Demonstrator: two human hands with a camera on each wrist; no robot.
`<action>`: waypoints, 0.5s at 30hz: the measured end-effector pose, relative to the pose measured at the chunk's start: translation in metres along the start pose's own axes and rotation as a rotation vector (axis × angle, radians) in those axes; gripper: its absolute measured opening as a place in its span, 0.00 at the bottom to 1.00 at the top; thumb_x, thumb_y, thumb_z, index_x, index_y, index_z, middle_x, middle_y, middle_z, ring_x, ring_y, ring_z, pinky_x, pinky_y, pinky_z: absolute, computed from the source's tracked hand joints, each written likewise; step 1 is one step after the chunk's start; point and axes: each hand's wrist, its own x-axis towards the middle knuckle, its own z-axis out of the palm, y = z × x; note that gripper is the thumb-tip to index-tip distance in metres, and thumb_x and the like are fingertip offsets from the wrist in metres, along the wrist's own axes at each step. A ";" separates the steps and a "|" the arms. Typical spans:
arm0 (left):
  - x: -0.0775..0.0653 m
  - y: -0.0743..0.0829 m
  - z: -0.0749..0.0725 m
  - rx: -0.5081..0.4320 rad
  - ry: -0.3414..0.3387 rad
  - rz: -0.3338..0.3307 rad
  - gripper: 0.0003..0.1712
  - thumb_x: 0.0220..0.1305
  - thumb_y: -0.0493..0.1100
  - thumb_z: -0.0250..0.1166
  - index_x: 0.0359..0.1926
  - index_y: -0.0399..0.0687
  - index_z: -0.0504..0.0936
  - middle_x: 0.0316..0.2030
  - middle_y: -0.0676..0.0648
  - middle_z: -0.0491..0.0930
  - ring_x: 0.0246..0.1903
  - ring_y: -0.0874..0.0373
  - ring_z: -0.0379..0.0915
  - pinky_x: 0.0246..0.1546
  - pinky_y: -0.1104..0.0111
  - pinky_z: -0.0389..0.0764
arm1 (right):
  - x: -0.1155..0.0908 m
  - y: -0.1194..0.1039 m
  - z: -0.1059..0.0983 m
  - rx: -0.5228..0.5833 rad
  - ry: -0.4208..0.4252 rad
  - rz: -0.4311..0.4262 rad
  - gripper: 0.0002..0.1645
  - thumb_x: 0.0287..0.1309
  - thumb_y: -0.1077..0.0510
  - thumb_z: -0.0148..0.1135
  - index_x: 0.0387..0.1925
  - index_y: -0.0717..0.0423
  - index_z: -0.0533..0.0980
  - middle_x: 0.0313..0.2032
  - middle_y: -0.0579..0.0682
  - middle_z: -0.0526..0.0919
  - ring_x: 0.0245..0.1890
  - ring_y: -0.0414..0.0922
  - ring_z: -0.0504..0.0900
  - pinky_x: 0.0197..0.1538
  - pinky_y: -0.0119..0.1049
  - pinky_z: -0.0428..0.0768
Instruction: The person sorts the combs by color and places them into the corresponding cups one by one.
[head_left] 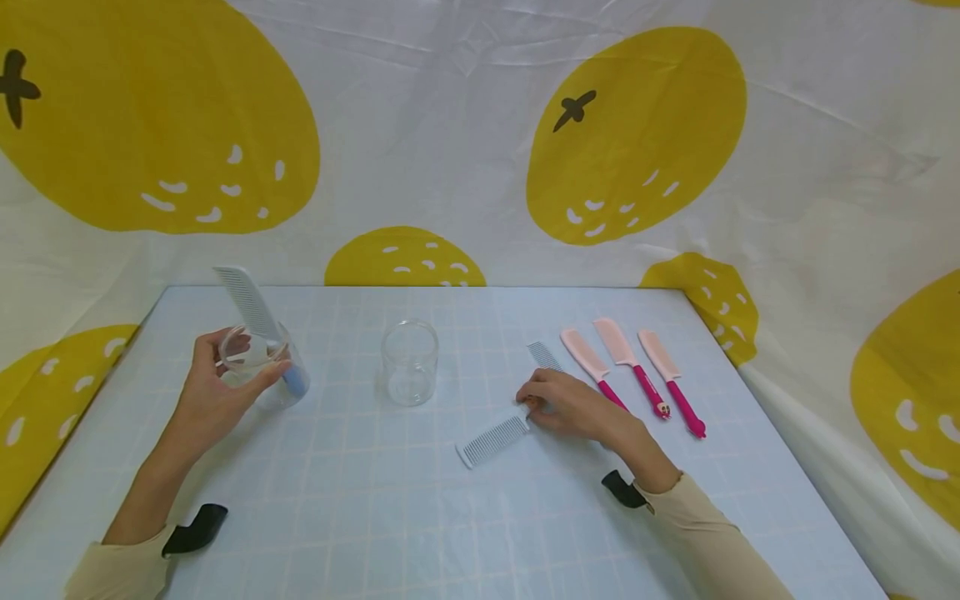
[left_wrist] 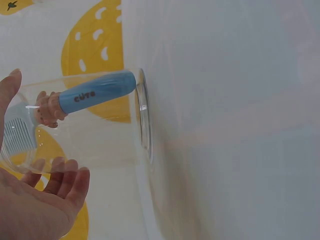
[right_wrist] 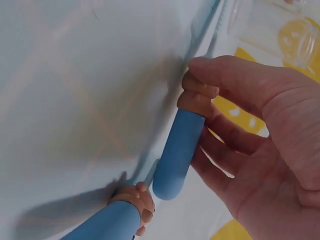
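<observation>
My left hand grips a clear glass cup near its rim. In that cup leans a light blue comb, teeth up; its blue handle with a brown figure shows through the glass. My right hand pinches a second blue comb at its brown figure, between thumb and fingers; the teeth point left, low over the tabletop. Its blue handle lies along the fingers in the right wrist view. Just behind the right hand lies a third blue comb, its handle hidden by the hand in the head view.
Another clear glass cup stands upright mid-table between the hands. To the right lie three pink combs with magenta handles: a left one, a middle one and a right one. A fruit-patterned curtain hangs behind the table.
</observation>
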 end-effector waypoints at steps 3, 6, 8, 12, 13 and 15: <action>0.000 0.000 0.000 0.004 -0.002 0.005 0.55 0.67 0.57 0.70 0.76 0.40 0.45 0.72 0.28 0.56 0.72 0.30 0.50 0.70 0.31 0.49 | 0.000 -0.001 0.000 0.007 0.002 0.029 0.14 0.58 0.66 0.73 0.46 0.59 0.85 0.38 0.47 0.81 0.37 0.42 0.78 0.46 0.33 0.82; 0.000 -0.001 0.000 0.003 -0.002 0.008 0.54 0.67 0.57 0.70 0.76 0.39 0.45 0.72 0.28 0.56 0.71 0.30 0.50 0.70 0.31 0.49 | 0.000 -0.002 0.001 0.009 0.016 0.050 0.14 0.58 0.64 0.74 0.46 0.59 0.85 0.37 0.46 0.80 0.35 0.41 0.78 0.44 0.32 0.82; 0.000 -0.001 0.000 0.001 0.000 0.011 0.54 0.68 0.57 0.69 0.76 0.38 0.45 0.72 0.28 0.56 0.71 0.30 0.50 0.70 0.31 0.49 | 0.000 -0.002 0.002 0.014 0.023 0.063 0.13 0.58 0.63 0.74 0.46 0.58 0.85 0.36 0.45 0.80 0.35 0.40 0.79 0.43 0.32 0.82; -0.001 0.000 0.000 0.003 0.013 0.008 0.53 0.67 0.57 0.70 0.75 0.39 0.46 0.72 0.29 0.56 0.71 0.31 0.51 0.70 0.31 0.50 | 0.000 -0.004 0.005 0.038 0.029 0.087 0.13 0.58 0.62 0.74 0.45 0.58 0.85 0.35 0.43 0.79 0.34 0.39 0.79 0.42 0.31 0.82; -0.001 0.000 0.000 0.004 0.015 0.008 0.53 0.67 0.58 0.70 0.75 0.40 0.46 0.72 0.29 0.56 0.72 0.31 0.51 0.71 0.31 0.49 | 0.000 -0.004 0.005 0.045 0.030 0.089 0.13 0.58 0.62 0.74 0.45 0.58 0.85 0.35 0.43 0.79 0.34 0.39 0.79 0.42 0.31 0.81; -0.001 0.000 0.000 0.005 0.015 0.005 0.53 0.67 0.58 0.70 0.75 0.40 0.46 0.72 0.30 0.56 0.72 0.31 0.50 0.71 0.32 0.49 | 0.001 -0.005 0.006 0.057 0.032 0.092 0.12 0.58 0.61 0.74 0.44 0.58 0.84 0.34 0.43 0.79 0.34 0.40 0.79 0.41 0.30 0.81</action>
